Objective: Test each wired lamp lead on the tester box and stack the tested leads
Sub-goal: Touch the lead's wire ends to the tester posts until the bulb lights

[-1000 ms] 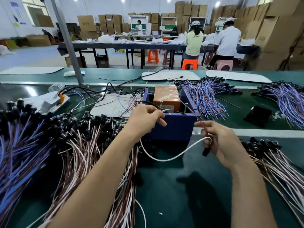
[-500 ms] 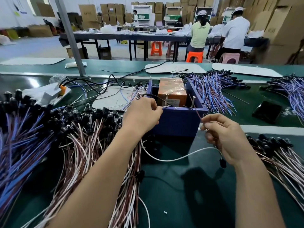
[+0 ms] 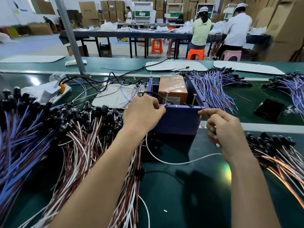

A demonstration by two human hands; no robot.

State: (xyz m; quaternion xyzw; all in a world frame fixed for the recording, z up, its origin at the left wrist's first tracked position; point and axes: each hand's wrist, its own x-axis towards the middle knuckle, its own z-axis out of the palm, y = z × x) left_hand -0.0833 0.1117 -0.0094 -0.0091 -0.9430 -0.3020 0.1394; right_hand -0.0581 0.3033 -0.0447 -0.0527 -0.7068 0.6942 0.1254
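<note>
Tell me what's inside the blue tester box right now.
An orange film-wrapped block sits at the back, with two upright screw posts in front of it. The front wall of the tester box hides the floor and the posts' bases.

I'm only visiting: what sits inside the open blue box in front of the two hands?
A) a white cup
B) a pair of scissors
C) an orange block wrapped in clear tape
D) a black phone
C: an orange block fills the back of the blue box, behind two upright screws. The left hand and right hand each pinch a wire end of the lead near those screws.
</note>
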